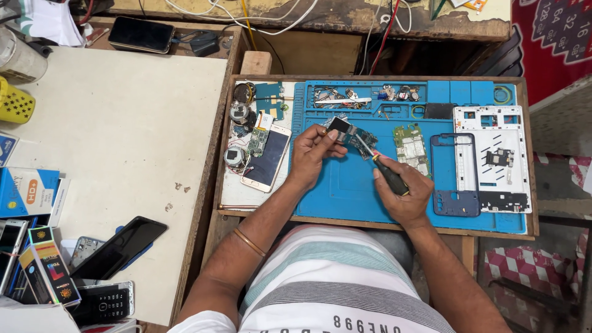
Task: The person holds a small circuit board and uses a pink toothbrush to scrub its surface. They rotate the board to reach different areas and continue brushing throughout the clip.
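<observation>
Fingers of the left hand (311, 151) pinch a small circuit board (351, 132); the right hand (404, 191) grips a screwdriver (385, 171), tip touching it. Beyond the right fingers lie a second board (411, 148), blue frame (455, 176) and white housing (493, 157), already separated.

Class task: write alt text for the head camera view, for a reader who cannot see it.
A person's left hand holds a small circuit board over a blue repair mat while the right hand works on it with a black-handled screwdriver. Phone frames lie nearby.

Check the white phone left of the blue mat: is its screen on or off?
Off. The white phone lies face up with a dark, unlit screen.
</observation>
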Action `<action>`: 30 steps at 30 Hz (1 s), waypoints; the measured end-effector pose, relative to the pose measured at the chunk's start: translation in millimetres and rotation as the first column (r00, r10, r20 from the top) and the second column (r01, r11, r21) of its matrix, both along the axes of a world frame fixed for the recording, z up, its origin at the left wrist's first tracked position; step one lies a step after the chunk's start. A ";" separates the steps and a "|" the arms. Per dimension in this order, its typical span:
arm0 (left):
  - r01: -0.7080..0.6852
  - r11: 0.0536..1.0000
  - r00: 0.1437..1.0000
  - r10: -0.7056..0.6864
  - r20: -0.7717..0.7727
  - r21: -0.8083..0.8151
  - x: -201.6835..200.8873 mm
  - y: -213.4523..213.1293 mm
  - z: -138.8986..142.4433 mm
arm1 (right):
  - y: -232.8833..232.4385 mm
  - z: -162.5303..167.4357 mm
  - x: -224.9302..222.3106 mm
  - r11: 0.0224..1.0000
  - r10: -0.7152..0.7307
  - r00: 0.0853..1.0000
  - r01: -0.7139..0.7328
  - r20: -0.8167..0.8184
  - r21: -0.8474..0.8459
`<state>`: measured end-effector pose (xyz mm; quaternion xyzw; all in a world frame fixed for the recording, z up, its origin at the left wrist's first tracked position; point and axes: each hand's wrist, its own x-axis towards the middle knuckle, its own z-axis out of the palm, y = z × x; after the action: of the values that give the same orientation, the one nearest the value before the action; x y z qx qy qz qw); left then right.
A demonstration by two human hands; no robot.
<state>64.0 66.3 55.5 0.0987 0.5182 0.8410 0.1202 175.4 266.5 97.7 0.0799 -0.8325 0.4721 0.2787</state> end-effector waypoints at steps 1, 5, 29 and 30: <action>-0.006 1.000 1.000 0.006 0.001 0.004 0.2 0.1 0.0 | 0.3 -0.3 0.8 1.000 0.004 1.000 -0.004 0.011 0.005; -0.028 0.999 1.000 0.028 0.006 0.024 -0.7 0.0 0.0 | 0.4 0.0 1.8 1.000 0.030 0.999 -0.030 -0.019 -0.004; 0.041 0.983 0.984 -0.070 0.162 0.178 -10.0 -2.9 3.5 | 3.2 15.0 -11.1 0.979 -0.066 0.998 0.065 -0.003 -0.193; 0.018 0.980 0.986 -0.051 0.160 0.196 -8.7 -4.1 2.8 | 3.4 16.5 -11.2 0.981 -0.064 0.997 0.070 0.040 -0.182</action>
<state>55.3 62.2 58.2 0.0493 0.4203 0.8905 0.1670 164.3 269.9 114.2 0.0176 -0.7923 0.5385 0.2863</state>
